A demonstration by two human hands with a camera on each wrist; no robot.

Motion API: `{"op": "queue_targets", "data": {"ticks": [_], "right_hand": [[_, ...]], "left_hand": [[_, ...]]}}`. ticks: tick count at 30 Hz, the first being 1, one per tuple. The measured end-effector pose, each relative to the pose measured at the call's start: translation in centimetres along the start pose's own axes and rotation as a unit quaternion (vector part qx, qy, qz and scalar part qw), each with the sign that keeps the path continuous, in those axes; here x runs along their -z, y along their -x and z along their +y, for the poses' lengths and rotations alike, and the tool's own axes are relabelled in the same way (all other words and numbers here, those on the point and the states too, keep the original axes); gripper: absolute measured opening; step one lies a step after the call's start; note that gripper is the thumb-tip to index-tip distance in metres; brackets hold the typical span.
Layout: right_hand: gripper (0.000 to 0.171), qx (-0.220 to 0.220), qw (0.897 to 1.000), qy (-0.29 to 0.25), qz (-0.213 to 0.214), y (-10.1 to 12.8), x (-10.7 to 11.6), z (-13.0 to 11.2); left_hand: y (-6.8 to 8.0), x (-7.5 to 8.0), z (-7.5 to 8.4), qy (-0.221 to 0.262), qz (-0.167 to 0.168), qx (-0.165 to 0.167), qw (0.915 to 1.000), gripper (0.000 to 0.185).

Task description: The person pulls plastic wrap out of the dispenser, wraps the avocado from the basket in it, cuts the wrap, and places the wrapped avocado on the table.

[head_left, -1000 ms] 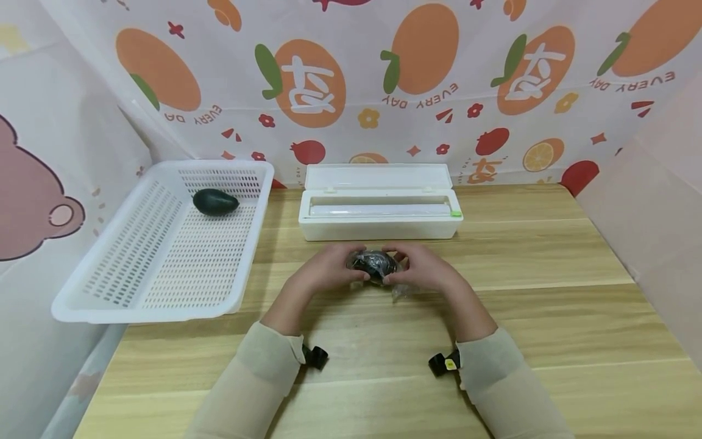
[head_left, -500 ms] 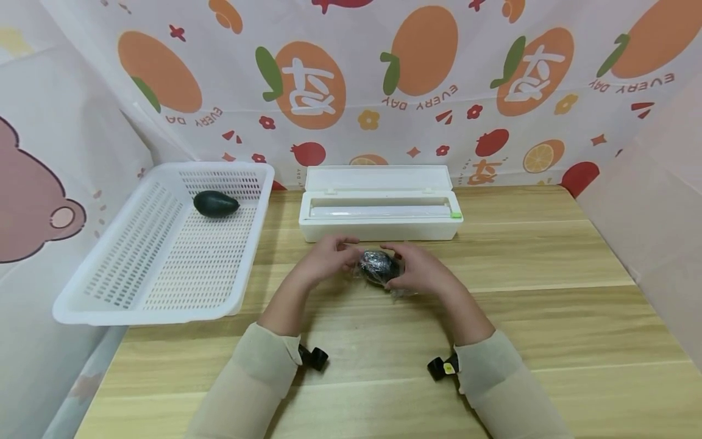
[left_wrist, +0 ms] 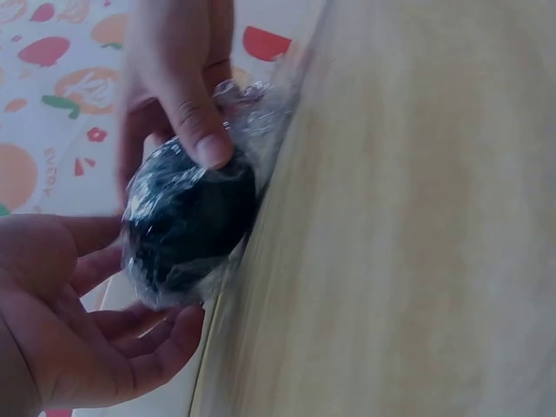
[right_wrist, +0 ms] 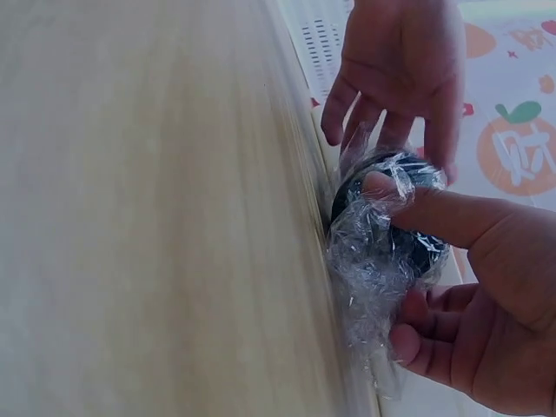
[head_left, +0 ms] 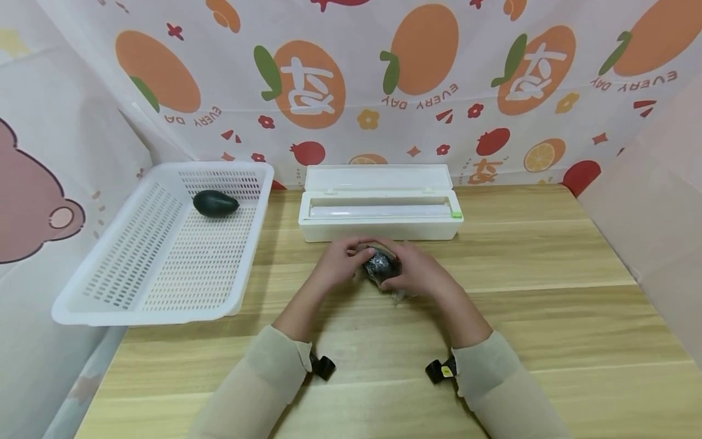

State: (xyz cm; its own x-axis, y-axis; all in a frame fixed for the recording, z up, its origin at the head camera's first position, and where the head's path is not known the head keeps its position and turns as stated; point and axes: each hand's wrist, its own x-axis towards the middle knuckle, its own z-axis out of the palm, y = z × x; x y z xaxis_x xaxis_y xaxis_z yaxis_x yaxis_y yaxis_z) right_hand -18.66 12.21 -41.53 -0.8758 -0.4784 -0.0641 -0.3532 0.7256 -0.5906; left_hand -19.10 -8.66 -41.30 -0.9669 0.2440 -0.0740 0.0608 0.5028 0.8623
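A dark green avocado in crumpled plastic wrap [head_left: 379,266] is between my two hands, just in front of the wrap box. My right hand [head_left: 419,268] grips it, thumb pressed on the wrapped side in the right wrist view and fingers curled beneath. Loose film [right_wrist: 369,295] bunches and trails off at that end. My left hand [head_left: 339,262] is at the opposite end, its relaxed fingers [left_wrist: 169,347] spread around the fruit, fingertips right at the film. A second avocado [head_left: 216,203], unwrapped, lies in the white basket.
The white perforated basket [head_left: 230,299] stands at the left of the wooden table [head_left: 548,317]. Behind my hands is a white cling film box [head_left: 378,230], lid raised, with a roll [head_left: 379,211] inside. A fruit-print sheet [head_left: 367,146] hangs behind.
My left hand drew back from the wrapped avocado, then returned to its far left side. The right hand keeps holding it, and the avocado has turned slightly.
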Motion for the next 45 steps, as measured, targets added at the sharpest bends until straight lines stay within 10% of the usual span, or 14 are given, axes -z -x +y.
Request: {"op": "queue_targets", "data": {"ticks": [13,30,45], "right_hand": [[0.091,-0.012,1.000,0.013,-0.007,0.15,-0.12,-0.44],[0.084,-0.016,0.998,-0.060,-0.001,-0.19,-0.46,0.19],[0.091,0.007,0.999,-0.039,0.017,0.04,-0.26,-0.41]], "left_hand": [[-0.43,-0.53,-0.36,0.097,0.032,0.049,0.9935,0.029],[-0.45,-0.70,-0.60,0.002,0.002,0.051,0.9987,0.031],[-0.50,-0.67,-0.27,0.038,0.021,0.044,0.9981,0.036]]}}
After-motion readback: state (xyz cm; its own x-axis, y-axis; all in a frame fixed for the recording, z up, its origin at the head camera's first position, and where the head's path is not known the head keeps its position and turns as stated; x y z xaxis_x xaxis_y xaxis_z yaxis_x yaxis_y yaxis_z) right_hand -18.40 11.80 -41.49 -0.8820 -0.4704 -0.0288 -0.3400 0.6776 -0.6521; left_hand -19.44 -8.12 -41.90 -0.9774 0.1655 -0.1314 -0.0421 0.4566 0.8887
